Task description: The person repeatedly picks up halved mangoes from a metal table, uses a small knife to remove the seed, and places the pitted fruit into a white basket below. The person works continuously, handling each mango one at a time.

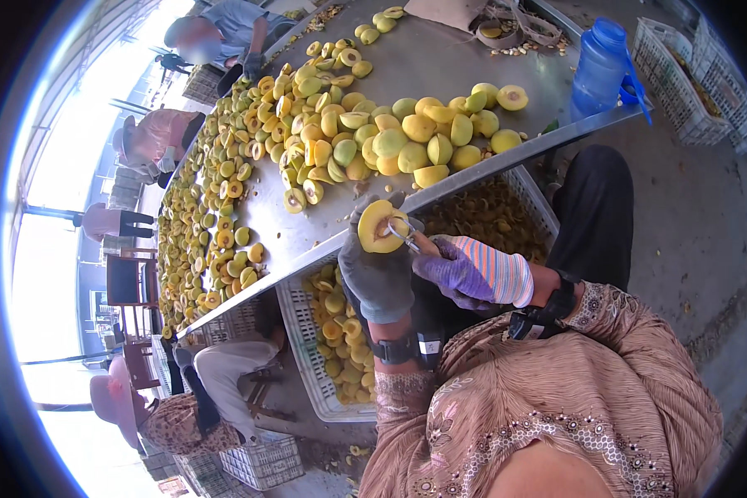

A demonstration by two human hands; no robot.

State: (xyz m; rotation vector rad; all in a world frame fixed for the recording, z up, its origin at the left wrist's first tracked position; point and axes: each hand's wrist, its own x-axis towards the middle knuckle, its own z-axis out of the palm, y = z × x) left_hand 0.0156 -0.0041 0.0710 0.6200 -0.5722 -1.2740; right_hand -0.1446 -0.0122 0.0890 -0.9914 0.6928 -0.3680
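Observation:
In my left hand, gloved in grey, is a yellow peach half with its cut face and reddish pit hollow turned up. My right hand, in a purple and striped glove, grips a pitting tool with a wooden handle and a curved metal end. The metal end touches the peach's middle. Both hands are just off the near edge of a metal table. A large heap of peach halves lies on that table.
Under the table edge stand a white crate of peach halves and a crate of brownish scraps. A blue jug stands at the table's right corner. More crates are at far right. Several people work along the left side.

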